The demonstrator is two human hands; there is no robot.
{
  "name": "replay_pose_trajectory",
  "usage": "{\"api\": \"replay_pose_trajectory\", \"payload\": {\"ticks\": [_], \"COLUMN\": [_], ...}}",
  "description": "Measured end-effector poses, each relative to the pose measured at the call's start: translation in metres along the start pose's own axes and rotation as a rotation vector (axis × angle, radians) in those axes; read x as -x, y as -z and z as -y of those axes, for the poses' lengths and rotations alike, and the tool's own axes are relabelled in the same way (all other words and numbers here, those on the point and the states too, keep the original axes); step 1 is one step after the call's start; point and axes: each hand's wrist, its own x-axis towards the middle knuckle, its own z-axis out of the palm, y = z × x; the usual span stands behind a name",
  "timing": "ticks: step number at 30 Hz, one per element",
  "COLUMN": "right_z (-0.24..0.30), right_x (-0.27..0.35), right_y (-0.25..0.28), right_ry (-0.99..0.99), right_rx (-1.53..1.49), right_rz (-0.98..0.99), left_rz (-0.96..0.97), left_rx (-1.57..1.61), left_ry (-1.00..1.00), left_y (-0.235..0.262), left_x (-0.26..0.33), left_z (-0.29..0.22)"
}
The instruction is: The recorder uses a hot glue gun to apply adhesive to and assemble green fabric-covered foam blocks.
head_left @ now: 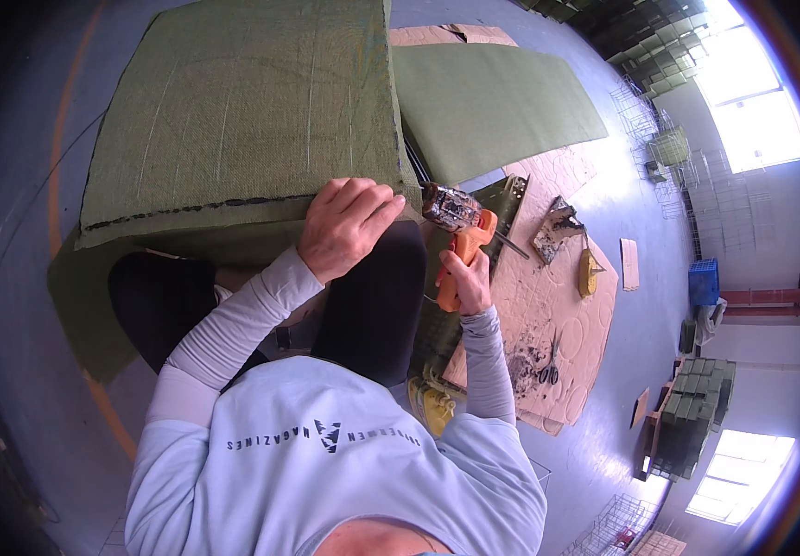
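Note:
My right hand (468, 276) is wrapped round the handle of an orange glue gun (476, 239). Its front end is caked in black and dark residue and points up and left toward the panel's near right corner. A large green woven fabric panel (242, 111) lies in front of me, partly over my knees. Along its near edge runs a lumpy black glue line (233, 202). My left hand (349, 230) is closed at that panel's near right corner, fingers bent and pinching the edge. The fingertips are partly hidden.
A second green panel (493, 102) lies behind, to the right. Cardboard (567, 334) on the floor bears black crumbs, scissors (550, 363), a yellow tool (588, 273) and a stained scrap (558, 230). A blue crate (704, 281) and stacked green pieces (692, 408) stand far right.

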Motion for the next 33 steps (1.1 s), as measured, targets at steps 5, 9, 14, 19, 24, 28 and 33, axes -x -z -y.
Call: {"api": "replay_pose_trajectory", "payload": {"ticks": [5,9,14,19,24,28,33], "right_z": [-0.011,-0.005,0.026,0.047,0.047,0.043,0.043], "right_x": [0.0,0.0,-0.006,-0.021,-0.023,-0.014,-0.007], "right_y": [0.011,0.022,0.031,0.028,0.032,0.037,0.039], "right_ry": [-0.005,0.032,0.131,0.247,0.156,0.111,0.176], "right_rx": [0.055,-0.135,0.057,0.261,0.322,0.301,0.297], "right_rz": [-0.014,-0.055,0.033,0.167,0.179,0.175,0.174], "left_rz": [-0.004,0.001,0.035,0.071,0.064,0.05,0.036], "left_rx": [0.032,0.032,0.003,-0.042,-0.003,0.009,0.021], "left_ry": [0.011,-0.018,-0.069,-0.087,-0.064,-0.052,-0.053], "left_y": [0.001,0.002,0.015,0.029,0.029,0.027,0.025], "left_x": [0.002,0.003,0.008,0.012,0.014,0.015,0.015], "left_z": [0.001,0.002,0.005,0.012,0.015,0.015,0.016]}}
